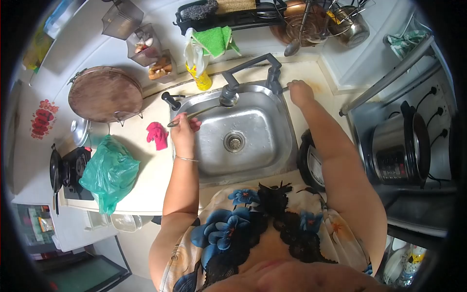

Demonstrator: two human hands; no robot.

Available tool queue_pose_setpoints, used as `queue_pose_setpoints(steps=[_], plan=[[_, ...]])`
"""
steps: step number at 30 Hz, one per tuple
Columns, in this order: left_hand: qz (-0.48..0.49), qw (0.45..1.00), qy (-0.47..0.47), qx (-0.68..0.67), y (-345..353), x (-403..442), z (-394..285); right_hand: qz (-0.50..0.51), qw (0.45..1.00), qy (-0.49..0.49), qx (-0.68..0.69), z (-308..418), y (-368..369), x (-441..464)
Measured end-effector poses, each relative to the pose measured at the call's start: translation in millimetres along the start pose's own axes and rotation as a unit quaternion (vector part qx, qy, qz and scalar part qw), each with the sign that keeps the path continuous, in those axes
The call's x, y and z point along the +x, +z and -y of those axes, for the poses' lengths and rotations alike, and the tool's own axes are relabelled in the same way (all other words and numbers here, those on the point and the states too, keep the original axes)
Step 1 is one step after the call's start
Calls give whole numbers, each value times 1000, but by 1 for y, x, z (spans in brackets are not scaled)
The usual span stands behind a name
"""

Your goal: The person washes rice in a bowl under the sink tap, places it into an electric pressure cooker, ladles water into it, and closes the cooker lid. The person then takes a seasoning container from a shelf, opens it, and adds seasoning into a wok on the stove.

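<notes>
My left hand (183,130) is closed around the handle of a metal ladle (204,111), over the left edge of the steel sink (272,160). The ladle's round bowl lies right below the spout of the dark grey faucet (253,65). Whether water is running I cannot make out. On the sink's far right side, my right hand (301,92) is closed at the faucet's lever, by its base. The fingers hide most of that lever. Left of my left wrist, a crumpled pink cloth (157,136) lies on the counter.
A green plastic bag (110,170) sits on the left counter near a stove (75,170). Round wooden boards (104,94) lean on the wall. Behind the sink stand a yellow bottle (200,78) and a black soap pump (170,100). An electric cooker (399,151) is at right.
</notes>
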State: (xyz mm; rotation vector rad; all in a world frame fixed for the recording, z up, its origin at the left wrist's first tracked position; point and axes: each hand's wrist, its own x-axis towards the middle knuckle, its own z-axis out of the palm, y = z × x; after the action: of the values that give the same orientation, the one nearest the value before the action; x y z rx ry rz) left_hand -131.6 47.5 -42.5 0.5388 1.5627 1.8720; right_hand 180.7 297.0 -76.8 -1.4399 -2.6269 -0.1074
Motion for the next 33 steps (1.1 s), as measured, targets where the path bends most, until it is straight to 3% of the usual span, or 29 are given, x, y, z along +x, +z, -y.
queue_pose_setpoints(steps=[26,29,31,32,33], plan=[[-4,1000,1,14,-2,4,5,-7,1000,18,17,7,-2,-6],[1,1000,1,17,-2,3,6,9,998,36,41,7,2,-9],[2,1000,0,18,-2,3,7,-108,986,78,100,11,13,-18],[3,1000,3,18,-3,3,8,-107,986,79,99,14,19,-24],[3,1000,6,18,-3,4,9,-84,964,146,207,22,21,-30]])
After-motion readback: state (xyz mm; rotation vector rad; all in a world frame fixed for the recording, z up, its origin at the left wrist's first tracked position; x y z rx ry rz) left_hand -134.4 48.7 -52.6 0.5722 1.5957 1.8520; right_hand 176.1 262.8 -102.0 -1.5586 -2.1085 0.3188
